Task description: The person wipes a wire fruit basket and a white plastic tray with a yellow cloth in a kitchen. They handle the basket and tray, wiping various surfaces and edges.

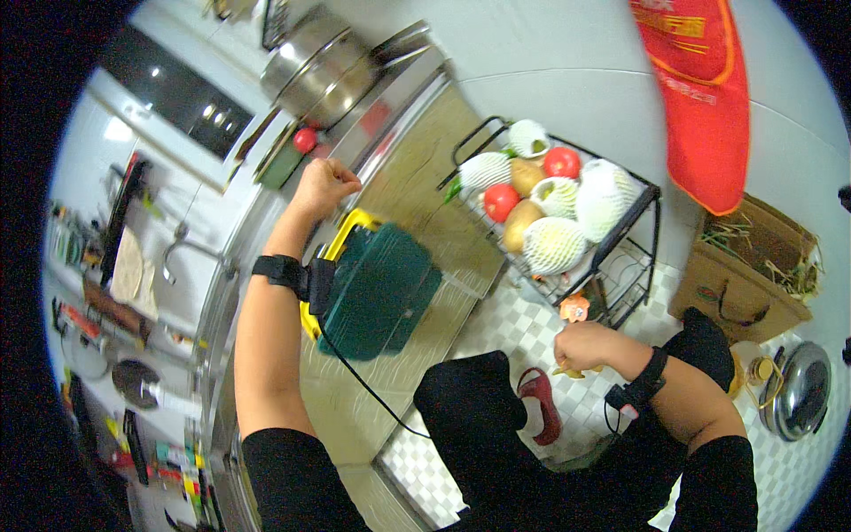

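My left hand [324, 189] is at the counter's front edge, fingers curled together; I see nothing between them. Just below it, a dark green bin [382, 292] with a yellow rim hangs against the cabinet front. My right hand [588, 346] is low over the floor, gripping a small yellowish-brown piece [573, 372], too blurred to name surely. Beyond that hand stands a black wire rack [655, 229]. Its top tier holds tomatoes [562, 163], potatoes [522, 226] and several pieces of produce in white foam nets [554, 245].
A steamer pot [322, 70] and a tomato [305, 140] sit on the counter, with a faucet [193, 249] further left. A red apron [701, 113] hangs at the wall above a cardboard box [731, 292]. A glass-lidded pan [796, 392] rests on the checkered floor [425, 465].
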Available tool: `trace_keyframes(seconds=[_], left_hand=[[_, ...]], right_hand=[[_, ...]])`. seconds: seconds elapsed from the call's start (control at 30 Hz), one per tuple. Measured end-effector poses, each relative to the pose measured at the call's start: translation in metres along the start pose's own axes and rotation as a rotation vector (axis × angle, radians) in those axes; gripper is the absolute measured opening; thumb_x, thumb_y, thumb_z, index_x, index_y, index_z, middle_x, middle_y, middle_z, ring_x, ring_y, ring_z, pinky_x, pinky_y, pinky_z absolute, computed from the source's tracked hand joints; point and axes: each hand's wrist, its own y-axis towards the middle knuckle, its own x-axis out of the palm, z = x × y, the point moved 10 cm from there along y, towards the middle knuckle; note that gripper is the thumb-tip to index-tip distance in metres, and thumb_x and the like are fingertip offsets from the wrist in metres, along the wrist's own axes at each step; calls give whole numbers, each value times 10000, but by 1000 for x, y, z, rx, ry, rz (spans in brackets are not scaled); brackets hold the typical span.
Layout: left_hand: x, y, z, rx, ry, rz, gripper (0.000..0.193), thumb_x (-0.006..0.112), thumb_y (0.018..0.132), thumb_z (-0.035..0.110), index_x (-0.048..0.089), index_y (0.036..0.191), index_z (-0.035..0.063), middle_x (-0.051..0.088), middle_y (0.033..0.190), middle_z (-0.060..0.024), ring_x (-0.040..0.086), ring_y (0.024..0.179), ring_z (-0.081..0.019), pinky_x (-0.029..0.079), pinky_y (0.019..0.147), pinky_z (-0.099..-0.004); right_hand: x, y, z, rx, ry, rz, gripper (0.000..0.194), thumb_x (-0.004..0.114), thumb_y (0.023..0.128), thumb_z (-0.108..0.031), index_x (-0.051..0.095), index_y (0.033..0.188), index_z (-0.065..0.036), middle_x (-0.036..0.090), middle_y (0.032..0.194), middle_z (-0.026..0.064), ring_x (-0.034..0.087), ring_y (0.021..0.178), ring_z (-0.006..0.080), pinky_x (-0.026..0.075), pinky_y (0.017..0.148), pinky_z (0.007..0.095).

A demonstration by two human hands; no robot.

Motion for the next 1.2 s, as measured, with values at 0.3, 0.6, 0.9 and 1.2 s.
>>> trace_keyframes(seconds=[0.3, 0.6, 0.9, 1.2], left_hand=[[-54, -136, -115, -304, 44, -204, 182, 786, 812, 179, 755, 842, 2, 734, 793, -94, 656, 707, -167, 532, 699, -332], [-17, -166, -139, -363, 141, -284, 220, 725, 850, 217, 720, 780, 9, 608, 610, -82, 567, 584, -182, 460, 574, -369], [29, -147, -118, -432, 158, -415, 410, 529, 748, -74, 690, 1110, 31, 634, 885, -166, 646, 874, -280, 515, 780, -399], [21, -108, 33, -183, 234, -151, 465, 565, 777, -40, 619, 1222, 85, 588, 1280, -209, 577, 1147, -386, 497, 952, -436]], right_hand=[[40, 10, -10, -84, -73, -136, 132, 743, 760, -229, 773, 860, -149, 723, 800, 86, 689, 752, 308, 521, 635, 441], [43, 11, -18, -196, 41, -50, 119, 677, 667, -185, 752, 744, -133, 688, 707, 121, 663, 678, 353, 513, 592, 472], [12, -1, -29, -117, 20, -40, 123, 749, 733, -172, 767, 838, -111, 708, 790, 126, 679, 776, 338, 519, 664, 468], [-45, -20, -59, -308, 239, 215, 169, 708, 819, -228, 762, 935, -118, 666, 865, 111, 668, 820, 317, 523, 748, 440]])
